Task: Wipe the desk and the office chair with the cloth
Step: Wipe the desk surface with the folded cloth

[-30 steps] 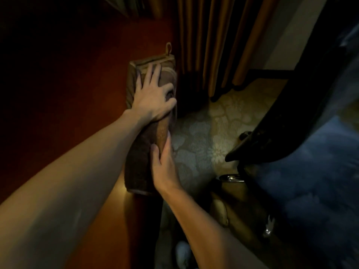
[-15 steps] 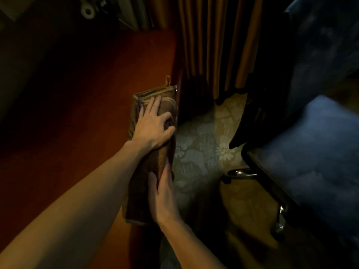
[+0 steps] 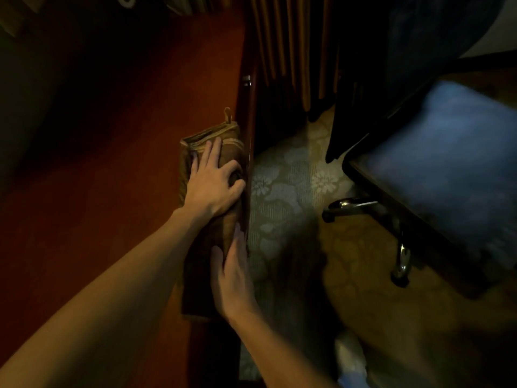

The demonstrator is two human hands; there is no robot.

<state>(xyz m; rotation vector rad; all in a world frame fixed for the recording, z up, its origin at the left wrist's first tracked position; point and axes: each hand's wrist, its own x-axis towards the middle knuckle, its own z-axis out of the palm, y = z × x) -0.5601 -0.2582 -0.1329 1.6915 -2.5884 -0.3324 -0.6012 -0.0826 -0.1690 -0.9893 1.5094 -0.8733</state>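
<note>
Room: dim and warm-lit; a pleated curtain (image 3: 288, 51) hangs at 12 o'clock and a flower-patterned carpet (image 3: 282, 191) covers the floor through the middle of the view.
Desk: the red-brown desk (image 3: 112, 163) fills the view from 7 to 11 o'clock, with its right edge running up the middle.
Cloth: the brown cloth (image 3: 197, 281) is folded into a long strip and lies on the desk top, flush along that right edge, just left of centre.
Loop: a small hanging loop (image 3: 228, 114) sticks out from the cloth's far end, toward 12 o'clock.
Left hand: the left hand (image 3: 214, 186) lies palm down on the far half of the cloth, fingers spread and pressing, with the thumb at the desk's edge.
Right hand: the right hand (image 3: 233, 281) rests on the near half, fingers straight and together along the cloth's right border, thumb on top of the fabric.
Office chair: the office chair (image 3: 436, 169) stands at 3 o'clock, well apart from the desk, with a blue seat and a dark frame.
Chair base: a chrome leg (image 3: 352, 204) reaches toward the desk, and a caster (image 3: 401, 268) sits on the carpet at 4 o'clock.
Desk side: a small metal fitting (image 3: 246, 79) shows near the far edge, at 12 o'clock.
Floor at 5 o'clock: a pale blurred shape (image 3: 349, 357); I cannot tell what it is.
</note>
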